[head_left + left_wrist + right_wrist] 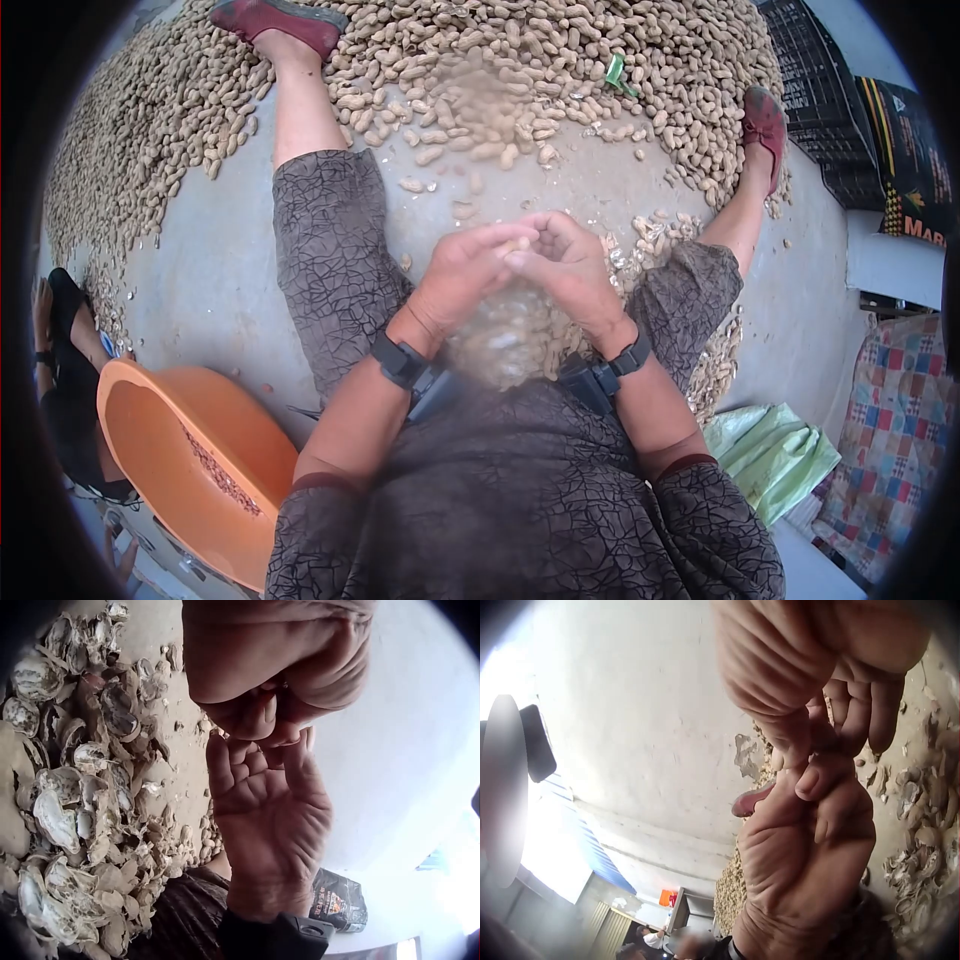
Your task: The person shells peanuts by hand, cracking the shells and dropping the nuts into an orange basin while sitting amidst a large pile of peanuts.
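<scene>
Both hands meet over the lap, fingertips together. My left hand [455,275] has curled fingers and pinches a small pale peanut [517,244], mostly covered by the fingers. My right hand [578,272] holds its thumb and fingers against the same peanut from the other side. Seen from the left wrist, the left hand [277,660] is above and the right hand [270,817] below, tips touching. The right wrist view has the right hand [810,667] above the left hand [810,840]; the peanut is hidden there. Empty shells [510,345] lie blurred below the hands.
Unshelled peanuts [420,50] are heaped around the outstretched legs. An orange basin [205,400] with reddish kernels [215,470] stands at the left, near another person's leg. A green sack [775,455] lies at the right; more shells [60,817] cover the floor nearby.
</scene>
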`<state>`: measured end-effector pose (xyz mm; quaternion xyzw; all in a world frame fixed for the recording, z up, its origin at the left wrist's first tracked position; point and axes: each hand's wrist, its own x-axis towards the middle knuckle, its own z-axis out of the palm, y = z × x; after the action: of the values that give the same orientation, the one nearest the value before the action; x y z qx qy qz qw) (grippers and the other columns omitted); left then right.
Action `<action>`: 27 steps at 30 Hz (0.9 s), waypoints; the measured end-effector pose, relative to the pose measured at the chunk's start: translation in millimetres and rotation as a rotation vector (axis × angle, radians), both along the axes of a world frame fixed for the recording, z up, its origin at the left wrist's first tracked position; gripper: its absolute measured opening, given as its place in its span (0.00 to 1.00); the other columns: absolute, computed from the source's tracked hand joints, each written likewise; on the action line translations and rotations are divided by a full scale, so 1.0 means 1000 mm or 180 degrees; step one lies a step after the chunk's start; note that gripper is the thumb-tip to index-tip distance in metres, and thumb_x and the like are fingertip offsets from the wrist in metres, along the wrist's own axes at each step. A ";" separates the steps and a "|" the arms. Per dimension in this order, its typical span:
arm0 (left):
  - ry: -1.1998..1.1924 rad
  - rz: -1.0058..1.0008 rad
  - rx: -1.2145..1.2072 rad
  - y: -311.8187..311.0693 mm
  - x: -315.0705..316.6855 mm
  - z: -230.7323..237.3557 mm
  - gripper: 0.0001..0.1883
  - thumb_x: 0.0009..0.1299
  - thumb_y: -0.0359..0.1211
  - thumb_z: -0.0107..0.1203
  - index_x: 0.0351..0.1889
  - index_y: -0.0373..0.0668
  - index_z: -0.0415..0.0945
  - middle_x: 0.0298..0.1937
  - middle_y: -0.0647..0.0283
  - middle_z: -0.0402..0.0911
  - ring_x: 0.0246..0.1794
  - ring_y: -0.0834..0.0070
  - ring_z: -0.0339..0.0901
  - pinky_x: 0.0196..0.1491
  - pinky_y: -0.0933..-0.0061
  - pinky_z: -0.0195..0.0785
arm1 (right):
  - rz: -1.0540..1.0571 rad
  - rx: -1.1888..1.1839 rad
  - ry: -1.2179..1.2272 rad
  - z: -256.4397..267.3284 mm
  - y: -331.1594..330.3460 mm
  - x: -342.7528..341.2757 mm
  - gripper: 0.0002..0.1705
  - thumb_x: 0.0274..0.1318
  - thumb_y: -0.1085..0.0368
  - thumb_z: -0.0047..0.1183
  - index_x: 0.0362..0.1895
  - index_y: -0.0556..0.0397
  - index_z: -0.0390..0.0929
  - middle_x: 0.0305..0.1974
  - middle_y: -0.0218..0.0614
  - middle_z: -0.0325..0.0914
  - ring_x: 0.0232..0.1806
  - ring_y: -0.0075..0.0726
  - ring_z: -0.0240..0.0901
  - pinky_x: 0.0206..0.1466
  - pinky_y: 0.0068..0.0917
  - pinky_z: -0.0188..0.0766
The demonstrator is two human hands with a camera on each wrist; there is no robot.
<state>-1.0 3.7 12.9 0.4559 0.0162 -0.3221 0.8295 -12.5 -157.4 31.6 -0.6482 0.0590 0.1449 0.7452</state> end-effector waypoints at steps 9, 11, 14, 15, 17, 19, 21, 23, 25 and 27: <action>-0.0312 -0.0087 0.0298 0.000 -0.002 0.002 0.15 0.70 0.25 0.46 0.53 0.36 0.74 0.32 0.76 0.73 0.26 0.92 0.63 0.30 0.90 0.58 | 0.0382 -0.0179 0.0031 0.002 0.000 0.001 0.16 0.55 0.71 0.55 0.48 0.61 0.71 0.39 0.32 0.76 0.38 0.21 0.74 0.42 0.18 0.72; -0.0598 -0.0019 0.0688 -0.002 -0.001 0.005 0.15 0.70 0.26 0.47 0.54 0.36 0.74 0.31 0.76 0.73 0.26 0.92 0.63 0.29 0.89 0.59 | 0.0200 0.0317 0.0278 0.016 0.004 0.002 0.13 0.51 0.72 0.57 0.43 0.60 0.74 0.36 0.30 0.76 0.36 0.19 0.72 0.38 0.18 0.71; -0.1114 0.0081 0.1132 -0.002 0.001 0.007 0.15 0.69 0.26 0.49 0.54 0.35 0.74 0.31 0.75 0.73 0.27 0.91 0.64 0.28 0.87 0.60 | 0.0133 0.0277 0.0186 0.014 0.003 0.003 0.12 0.52 0.73 0.56 0.42 0.61 0.75 0.36 0.31 0.77 0.35 0.20 0.74 0.38 0.19 0.71; -0.1114 0.0081 0.1131 -0.003 0.001 0.009 0.15 0.69 0.26 0.49 0.54 0.35 0.74 0.31 0.75 0.73 0.27 0.91 0.64 0.28 0.87 0.60 | 0.0133 0.0277 0.0186 0.010 0.001 0.003 0.12 0.52 0.73 0.56 0.42 0.61 0.75 0.36 0.31 0.77 0.35 0.20 0.74 0.38 0.19 0.71; -0.0685 0.0247 0.0786 -0.005 0.002 0.011 0.14 0.69 0.25 0.50 0.52 0.35 0.74 0.30 0.74 0.73 0.26 0.90 0.64 0.28 0.87 0.59 | -0.0031 -0.0085 0.0081 -0.001 -0.003 0.001 0.09 0.52 0.73 0.56 0.40 0.61 0.76 0.35 0.33 0.78 0.35 0.22 0.75 0.39 0.19 0.72; -0.0537 0.0346 0.0629 -0.006 0.001 0.010 0.13 0.69 0.25 0.50 0.51 0.34 0.74 0.30 0.73 0.73 0.26 0.90 0.64 0.28 0.87 0.58 | -0.0054 -0.0008 0.0125 0.006 -0.003 0.002 0.09 0.52 0.73 0.56 0.39 0.61 0.76 0.35 0.33 0.78 0.35 0.22 0.75 0.38 0.18 0.72; -0.0396 0.0446 0.0474 -0.006 0.001 0.006 0.12 0.69 0.25 0.50 0.49 0.34 0.74 0.29 0.73 0.73 0.26 0.89 0.63 0.29 0.87 0.58 | -0.0075 0.0071 0.0162 0.006 -0.003 0.002 0.08 0.52 0.73 0.56 0.38 0.60 0.76 0.34 0.32 0.78 0.35 0.21 0.74 0.38 0.18 0.71; -0.0231 0.0439 0.0230 -0.004 0.001 -0.003 0.11 0.69 0.24 0.49 0.48 0.34 0.75 0.30 0.72 0.73 0.26 0.89 0.63 0.29 0.88 0.57 | 0.0070 -0.0099 -0.0047 0.001 -0.002 0.001 0.08 0.56 0.70 0.54 0.40 0.58 0.75 0.33 0.30 0.78 0.32 0.16 0.73 0.32 0.13 0.67; -0.0309 0.0408 0.0292 -0.002 0.002 -0.005 0.11 0.69 0.25 0.49 0.48 0.34 0.75 0.30 0.72 0.73 0.27 0.89 0.64 0.31 0.87 0.58 | 0.0089 -0.0153 -0.0063 0.004 -0.002 0.001 0.08 0.56 0.70 0.54 0.40 0.58 0.74 0.32 0.30 0.78 0.31 0.17 0.73 0.32 0.14 0.67; -0.0383 0.0369 0.0355 0.000 0.003 -0.004 0.11 0.69 0.25 0.50 0.48 0.34 0.75 0.30 0.72 0.73 0.27 0.89 0.65 0.32 0.87 0.60 | 0.0102 -0.0206 -0.0074 0.008 -0.004 0.001 0.08 0.56 0.69 0.54 0.40 0.58 0.74 0.32 0.30 0.78 0.31 0.17 0.73 0.32 0.14 0.67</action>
<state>2.4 3.8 8.9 0.5182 0.0107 -0.2442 0.8196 -11.4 -161.6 39.8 -0.6744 0.0446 0.1473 0.7222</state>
